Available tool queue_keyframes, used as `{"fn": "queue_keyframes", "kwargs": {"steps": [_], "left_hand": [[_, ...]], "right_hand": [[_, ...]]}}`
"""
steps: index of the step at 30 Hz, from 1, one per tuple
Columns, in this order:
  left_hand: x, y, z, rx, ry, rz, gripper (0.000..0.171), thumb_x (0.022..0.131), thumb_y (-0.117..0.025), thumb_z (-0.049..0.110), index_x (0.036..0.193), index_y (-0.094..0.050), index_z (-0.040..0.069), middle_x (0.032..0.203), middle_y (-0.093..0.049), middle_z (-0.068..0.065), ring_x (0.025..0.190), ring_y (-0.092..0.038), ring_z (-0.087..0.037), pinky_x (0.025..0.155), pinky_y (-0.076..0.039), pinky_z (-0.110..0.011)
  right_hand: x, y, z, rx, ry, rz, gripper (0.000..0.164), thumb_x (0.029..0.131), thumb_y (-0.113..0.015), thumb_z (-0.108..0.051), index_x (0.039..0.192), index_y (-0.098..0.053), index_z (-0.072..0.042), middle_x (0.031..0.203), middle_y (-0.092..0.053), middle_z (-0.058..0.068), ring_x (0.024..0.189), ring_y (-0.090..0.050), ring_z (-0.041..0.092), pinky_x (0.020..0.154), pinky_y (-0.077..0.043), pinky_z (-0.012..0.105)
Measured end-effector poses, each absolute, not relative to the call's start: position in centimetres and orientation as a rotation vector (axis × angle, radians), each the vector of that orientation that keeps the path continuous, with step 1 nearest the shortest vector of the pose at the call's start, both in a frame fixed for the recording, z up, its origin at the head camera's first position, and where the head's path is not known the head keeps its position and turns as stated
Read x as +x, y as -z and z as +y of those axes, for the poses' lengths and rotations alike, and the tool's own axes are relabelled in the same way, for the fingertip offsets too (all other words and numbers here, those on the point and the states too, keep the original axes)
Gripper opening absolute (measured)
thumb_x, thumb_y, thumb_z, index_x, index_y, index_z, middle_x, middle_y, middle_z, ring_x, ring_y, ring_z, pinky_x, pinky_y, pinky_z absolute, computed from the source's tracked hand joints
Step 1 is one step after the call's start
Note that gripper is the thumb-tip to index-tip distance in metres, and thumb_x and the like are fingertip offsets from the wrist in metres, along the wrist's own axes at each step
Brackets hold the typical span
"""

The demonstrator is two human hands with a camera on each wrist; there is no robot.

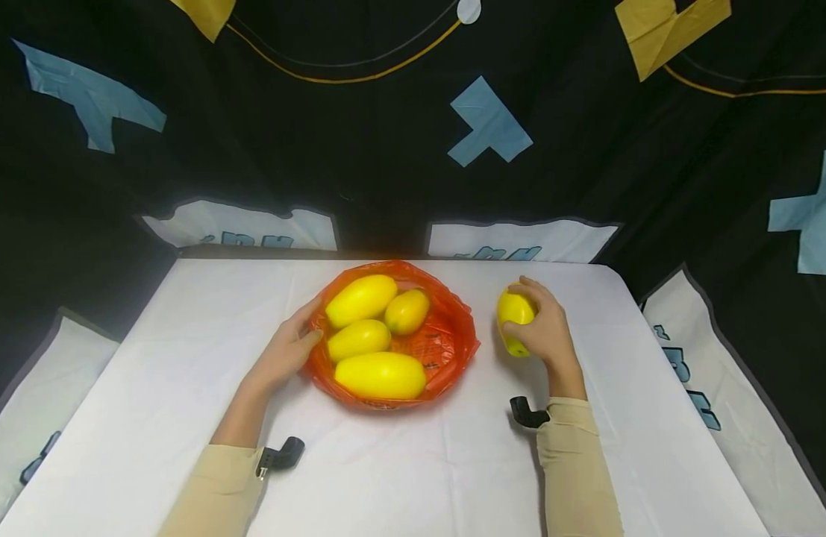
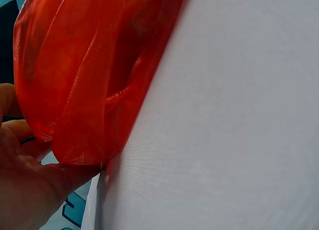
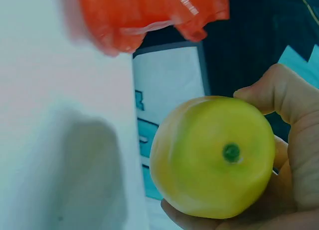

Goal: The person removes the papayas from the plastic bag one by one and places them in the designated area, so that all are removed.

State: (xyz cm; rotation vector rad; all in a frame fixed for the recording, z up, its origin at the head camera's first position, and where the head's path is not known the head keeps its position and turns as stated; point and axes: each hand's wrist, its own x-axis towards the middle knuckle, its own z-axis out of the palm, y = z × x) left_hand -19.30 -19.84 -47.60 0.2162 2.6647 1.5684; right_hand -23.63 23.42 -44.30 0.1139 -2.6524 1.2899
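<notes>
A red plastic bag stands with its mouth wide and its rim rolled down. Inside lie several smooth yellow oblong fruits of differing sizes, grouped toward its left side. My left hand holds the bag's left side, thumb on the near face; in the left wrist view some fingers pass behind the red plastic. To the right of the bag, my right hand grips another yellow fruit above the table. The right wrist view shows this fruit's greenish-yellow end with a small green stem spot.
A white cloth covers the table, whose back edge lies just behind the bag. Black cloth with blue and gold patches hangs behind. Each forearm carries a small black wrist mount near the sleeve cuff.
</notes>
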Motion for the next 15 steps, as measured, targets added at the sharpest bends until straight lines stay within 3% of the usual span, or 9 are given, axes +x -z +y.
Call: {"fn": "queue_keyframes", "kwargs": {"steps": [15], "left_hand": [[-19.2, 47.5, -19.8, 0.220, -1.580, 2.647, 0.061, 0.100, -0.045, 0.014, 0.156, -0.023, 0.022, 0.159, -0.025, -0.001, 0.146, -0.018, -0.025, 0.115, -0.021, -0.054]], "right_hand": [[-24.2, 46.6, 24.4, 0.050, -1.246, -2.802, 0.065, 0.066, -0.076, -0.010, 0.129, -0.061, -0.016, 0.155, -0.034, 0.000, 0.137, -0.032, 0.033, 0.105, -0.035, 0.060]]}}
